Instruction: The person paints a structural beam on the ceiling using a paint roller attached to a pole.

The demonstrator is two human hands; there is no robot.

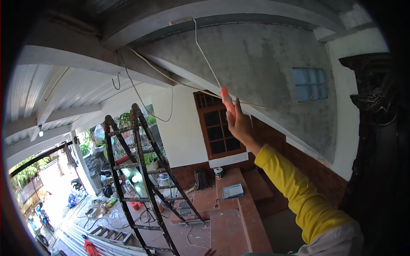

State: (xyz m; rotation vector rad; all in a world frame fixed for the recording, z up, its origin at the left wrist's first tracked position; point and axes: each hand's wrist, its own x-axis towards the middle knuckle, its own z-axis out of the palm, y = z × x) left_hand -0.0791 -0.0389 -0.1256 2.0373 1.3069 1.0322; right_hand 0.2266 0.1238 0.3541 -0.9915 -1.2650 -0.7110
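Observation:
My right hand (241, 126), at the end of a raised arm in a yellow sleeve, is closed around the orange-red handle of a paint roller (226, 99). The roller's long thin metal rod runs up to its head, which is up by the underside of the ceiling beam (256, 10). Behind the roller spreads a patchy grey wall (265, 55) under the sloping stair edge. Of my left hand (209, 252), only some fingertips seem to show at the bottom edge, too little to read its grip.
A tall, paint-spattered ladder (141, 179) stands left of centre. On the reddish step lie a paint tray (232, 191) and a paint can (218, 173). Loose cables (147, 112) hang from the beam. White pipes (92, 241) lie lower left; dark carved wood (371, 106) rises at right.

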